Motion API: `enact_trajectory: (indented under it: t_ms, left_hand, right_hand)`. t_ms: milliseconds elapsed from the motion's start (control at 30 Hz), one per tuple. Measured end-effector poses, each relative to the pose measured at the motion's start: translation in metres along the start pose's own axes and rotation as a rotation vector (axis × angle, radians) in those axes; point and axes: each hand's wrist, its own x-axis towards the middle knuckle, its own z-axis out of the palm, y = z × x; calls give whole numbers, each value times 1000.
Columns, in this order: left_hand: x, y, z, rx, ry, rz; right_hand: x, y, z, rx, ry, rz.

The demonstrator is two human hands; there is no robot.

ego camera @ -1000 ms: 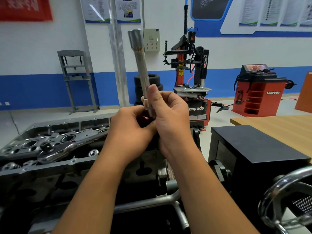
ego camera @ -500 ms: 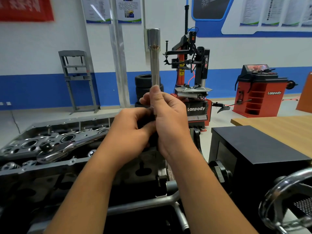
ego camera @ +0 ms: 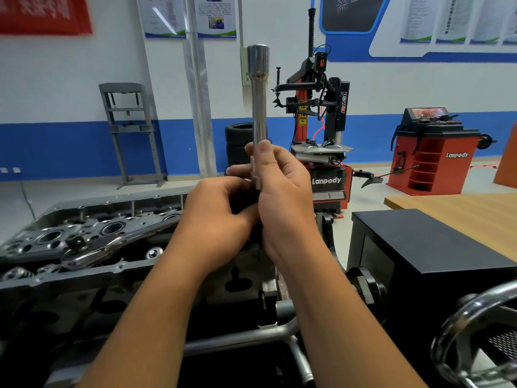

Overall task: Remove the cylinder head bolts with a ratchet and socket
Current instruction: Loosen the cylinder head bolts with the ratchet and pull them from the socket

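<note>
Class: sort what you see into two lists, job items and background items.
Job: long socket, right hand, left hand, ratchet, cylinder head.
Background: tyre changer, wheel balancer, stacked tyres, press frame, black box.

Ahead of me the wall [ego camera: 70,79] is white above and blue along a low band, with a red banner [ego camera: 42,14] at its upper left and printed posters [ego camera: 190,16] beside a grey pipe [ego camera: 197,107]. A grey steel press frame [ego camera: 131,130] stands on the pale floor [ego camera: 84,189]. Stacked tyres [ego camera: 237,144] sit near a red-and-black tyre changer [ego camera: 319,130]. Further right stands a red Lanpody wheel balancer [ego camera: 436,152]. A wooden table [ego camera: 461,211] lies at my right, behind a black cabinet [ego camera: 419,242].
</note>
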Motion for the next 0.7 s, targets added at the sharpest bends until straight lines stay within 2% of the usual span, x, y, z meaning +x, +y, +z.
enact_trajectory:
  t_ms: [100,267,433,500,567,700]
  left_hand:
    - [-2,4,0,-17,50,-49]
    - [-3,12,-19,-85,49,-151]
    - [-5,12,-25,-47,301,-95]
    - [-6,8,-28,-21,347,-95]
    - [-7,2,-32,-23,326,-124]
    - [-11,-2,-33,-1,182,-145]
  right_hand:
    - [0,-5,0,11,10,-12]
    - [4,-12,5,-210,-45,25]
    - [4,-13,12,-310,-2,-16]
    - [4,-12,13,-296,9,-32]
    - [5,-13,12,-277,-9,-24]
    - [6,-12,9,-183,-17,1]
